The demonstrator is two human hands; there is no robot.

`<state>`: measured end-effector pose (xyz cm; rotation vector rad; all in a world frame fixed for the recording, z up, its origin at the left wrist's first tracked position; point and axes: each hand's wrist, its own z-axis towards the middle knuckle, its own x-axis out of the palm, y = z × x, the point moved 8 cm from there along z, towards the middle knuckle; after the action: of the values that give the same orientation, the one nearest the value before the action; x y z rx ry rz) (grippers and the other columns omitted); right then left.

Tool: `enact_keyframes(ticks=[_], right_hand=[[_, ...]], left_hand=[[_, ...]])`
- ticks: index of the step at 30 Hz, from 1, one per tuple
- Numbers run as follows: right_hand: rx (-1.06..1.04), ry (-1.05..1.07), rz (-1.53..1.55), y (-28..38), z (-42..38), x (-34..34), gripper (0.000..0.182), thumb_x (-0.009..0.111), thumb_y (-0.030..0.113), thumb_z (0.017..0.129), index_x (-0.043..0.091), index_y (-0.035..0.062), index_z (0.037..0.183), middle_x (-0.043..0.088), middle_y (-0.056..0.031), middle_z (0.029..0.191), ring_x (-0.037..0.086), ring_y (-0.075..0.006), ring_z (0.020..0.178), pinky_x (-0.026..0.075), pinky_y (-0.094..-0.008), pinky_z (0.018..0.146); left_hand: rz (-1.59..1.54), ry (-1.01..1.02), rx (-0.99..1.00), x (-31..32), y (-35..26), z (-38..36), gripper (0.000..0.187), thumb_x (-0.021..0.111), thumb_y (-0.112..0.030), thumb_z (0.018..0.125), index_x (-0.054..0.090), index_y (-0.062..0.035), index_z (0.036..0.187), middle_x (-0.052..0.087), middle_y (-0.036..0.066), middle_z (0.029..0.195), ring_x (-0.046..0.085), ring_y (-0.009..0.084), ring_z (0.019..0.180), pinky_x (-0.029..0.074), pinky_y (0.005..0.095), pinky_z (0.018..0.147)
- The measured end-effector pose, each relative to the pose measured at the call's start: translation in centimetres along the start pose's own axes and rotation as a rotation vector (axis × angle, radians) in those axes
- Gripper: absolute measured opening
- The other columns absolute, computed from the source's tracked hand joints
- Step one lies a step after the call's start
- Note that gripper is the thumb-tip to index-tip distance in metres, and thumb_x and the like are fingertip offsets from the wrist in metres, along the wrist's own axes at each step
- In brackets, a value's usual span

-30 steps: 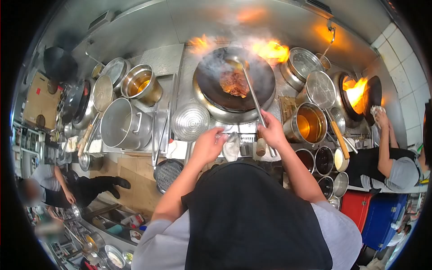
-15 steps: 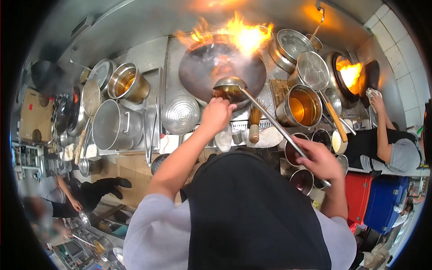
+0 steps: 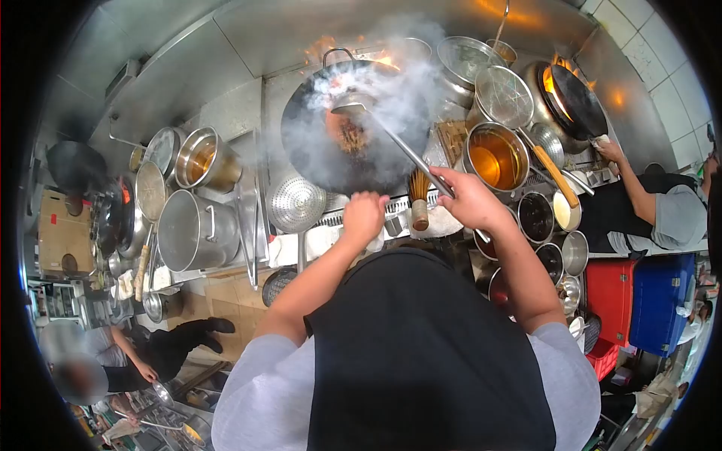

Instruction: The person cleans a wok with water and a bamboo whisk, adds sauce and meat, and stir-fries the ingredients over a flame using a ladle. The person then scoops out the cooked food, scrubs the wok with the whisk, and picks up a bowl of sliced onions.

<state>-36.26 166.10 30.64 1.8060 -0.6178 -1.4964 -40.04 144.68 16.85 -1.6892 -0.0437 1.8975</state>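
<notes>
Right hand [image 3: 471, 199] grips the ladle [image 3: 404, 145] by its shaft, bowl over food [image 3: 350, 140] in the smoking wok [image 3: 303, 139] — long reach presumably spares the hand heat. Left hand [image 3: 365, 217] curls at the wok's near edge, probably steadying it — grip hidden, cannot tell.

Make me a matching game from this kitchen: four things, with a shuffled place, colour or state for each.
1. Ladle
2. Perforated skimmer
3. Centre wok
4. Apron

A. Just left of the left hand
B. Black, worn on the body
C. Held in the right hand
D. Smoky, flames beyond it

Pairs: 1-C, 2-A, 3-D, 4-B
</notes>
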Motion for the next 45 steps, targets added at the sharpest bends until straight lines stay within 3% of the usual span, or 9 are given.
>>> enact_keyframes(ticks=[3, 7, 13, 20, 23, 30, 34, 37, 45], right_hand=[[0.023, -0.001, 0.068, 2.0, -3.2, -1.2, 0.062, 0.072, 0.003, 0.090, 0.055, 0.0013, 0.150, 0.073, -0.0246, 0.118, 0.072, -0.0350, 0.107, 0.054, -0.0400, 0.097], [0.339, 0.125, 0.486, 0.7, -8.0, -1.4, 0.066, 0.070, -0.005, 0.092, 0.053, 0.0072, 0.155, 0.067, -0.0036, 0.103, 0.059, -0.0115, 0.087, 0.052, -0.0288, 0.082], [0.208, 0.256, 0.035, 3.8, -10.3, -5.0, 0.063, 0.070, -0.005, 0.089, 0.058, 0.0055, 0.150, 0.066, -0.0015, 0.099, 0.058, -0.0086, 0.083, 0.051, -0.0274, 0.078], [0.077, 0.072, -0.097, 1.8, 0.5, -0.7, 0.058, 0.074, 0.007, 0.088, 0.060, 0.0008, 0.144, 0.070, -0.0269, 0.131, 0.067, -0.0422, 0.123, 0.052, -0.0453, 0.106], [-0.032, -0.006, -0.122, 2.8, 0.1, -0.3, 0.059, 0.073, 0.008, 0.089, 0.059, 0.0004, 0.145, 0.068, -0.0276, 0.133, 0.066, -0.0432, 0.124, 0.052, -0.0460, 0.106], [0.182, 0.162, 0.375, 1.7, -7.8, -1.7, 0.067, 0.065, -0.011, 0.092, 0.053, 0.0067, 0.156, 0.066, -0.0001, 0.098, 0.056, -0.0051, 0.079, 0.047, -0.0227, 0.065], [0.110, 0.231, 0.045, 4.6, -8.8, -3.8, 0.060, 0.074, -0.002, 0.088, 0.062, 0.0043, 0.146, 0.068, -0.0150, 0.087, 0.066, -0.0216, 0.079, 0.054, -0.0352, 0.079], [-0.026, 0.180, -0.158, 4.3, -5.6, -2.9, 0.057, 0.074, 0.006, 0.086, 0.064, 0.0028, 0.142, 0.073, -0.0277, 0.109, 0.071, -0.0441, 0.100, 0.056, -0.0468, 0.091], [-0.050, -0.022, -0.093, 4.0, -1.4, -0.4, 0.056, 0.065, 0.001, 0.089, 0.060, 0.0003, 0.145, 0.071, -0.0287, 0.124, 0.070, -0.0432, 0.115, 0.054, -0.0435, 0.104]], left_hand=[[-0.060, 0.201, 0.002, 1.3, 0.8, -3.4, 0.039, 0.064, -0.037, 0.102, 0.071, -0.0034, 0.085, 0.071, 0.019, 0.088, 0.069, 0.0404, 0.088, 0.055, 0.0525, 0.078], [-0.050, -0.064, 0.050, -7.4, -1.6, 0.8, 0.038, 0.068, -0.037, 0.099, 0.073, -0.0037, 0.083, 0.070, 0.020, 0.086, 0.068, 0.0432, 0.088, 0.054, 0.0544, 0.078], [-0.113, 0.068, -0.037, -11.1, -2.8, 3.4, 0.039, 0.068, -0.036, 0.099, 0.074, -0.0025, 0.080, 0.071, 0.024, 0.087, 0.069, 0.0459, 0.089, 0.055, 0.0572, 0.077], [-0.051, -0.070, -0.015, -2.1, 1.6, 3.0, 0.036, 0.064, -0.034, 0.102, 0.073, -0.0018, 0.086, 0.071, 0.022, 0.093, 0.065, 0.0424, 0.092, 0.053, 0.0546, 0.079], [-0.003, 0.098, 0.026, 1.1, 2.2, -1.2, 0.037, 0.064, -0.036, 0.102, 0.074, -0.0028, 0.087, 0.072, 0.020, 0.090, 0.067, 0.0410, 0.089, 0.054, 0.0543, 0.079], [0.000, -0.105, 0.027, -9.4, -0.9, 1.3, 0.038, 0.069, -0.035, 0.099, 0.073, -0.0031, 0.079, 0.071, 0.019, 0.086, 0.068, 0.0407, 0.087, 0.055, 0.0539, 0.077], [-0.056, -0.023, 0.000, -11.4, -1.3, 3.8, 0.039, 0.066, -0.036, 0.101, 0.073, -0.0022, 0.083, 0.071, 0.021, 0.088, 0.067, 0.0442, 0.088, 0.055, 0.0565, 0.078], [-0.049, 0.003, 0.000, -9.2, 0.0, 5.2, 0.038, 0.065, -0.035, 0.102, 0.073, -0.0012, 0.085, 0.071, 0.022, 0.090, 0.067, 0.0471, 0.090, 0.054, 0.0576, 0.079], [-0.001, 0.139, 0.038, 0.7, 2.4, -2.5, 0.041, 0.061, -0.035, 0.104, 0.072, -0.0013, 0.082, 0.072, 0.021, 0.086, 0.068, 0.0418, 0.088, 0.054, 0.0550, 0.079]])
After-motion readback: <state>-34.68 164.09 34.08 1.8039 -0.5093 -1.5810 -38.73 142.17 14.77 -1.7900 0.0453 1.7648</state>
